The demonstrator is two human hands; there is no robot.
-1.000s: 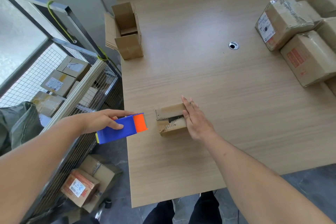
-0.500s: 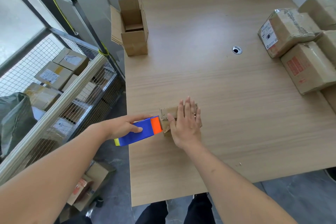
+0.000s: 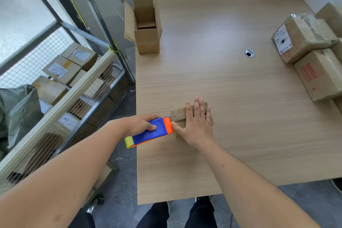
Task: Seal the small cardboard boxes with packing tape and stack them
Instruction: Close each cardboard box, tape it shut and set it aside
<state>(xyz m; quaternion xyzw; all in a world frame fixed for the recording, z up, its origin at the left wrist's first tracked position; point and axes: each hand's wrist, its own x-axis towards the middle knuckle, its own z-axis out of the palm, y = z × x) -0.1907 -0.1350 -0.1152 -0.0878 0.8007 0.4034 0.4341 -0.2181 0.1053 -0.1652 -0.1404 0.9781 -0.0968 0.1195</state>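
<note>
A small cardboard box [image 3: 178, 114] lies on the wooden table [image 3: 231, 89] near its left edge. My right hand [image 3: 197, 122] lies flat on top of the box, fingers straight, pressing its flaps down. My left hand [image 3: 142, 124] grips a blue tape dispenser [image 3: 151, 132] with an orange front end and a yellow tail. The orange end touches the left side of the box, by my right thumb. Most of the box top is hidden under my right hand.
An open, upright cardboard box [image 3: 147, 27] stands at the table's far left corner. Taped parcels [image 3: 303, 37] are piled along the right edge. A wire cage trolley [image 3: 64, 83] full of parcels stands left of the table. A cable hole [image 3: 249, 53] sits mid-table.
My left hand brought the dispenser rightward until its orange end met the box. My right hand moved from the box's right side onto its top and flattened there.
</note>
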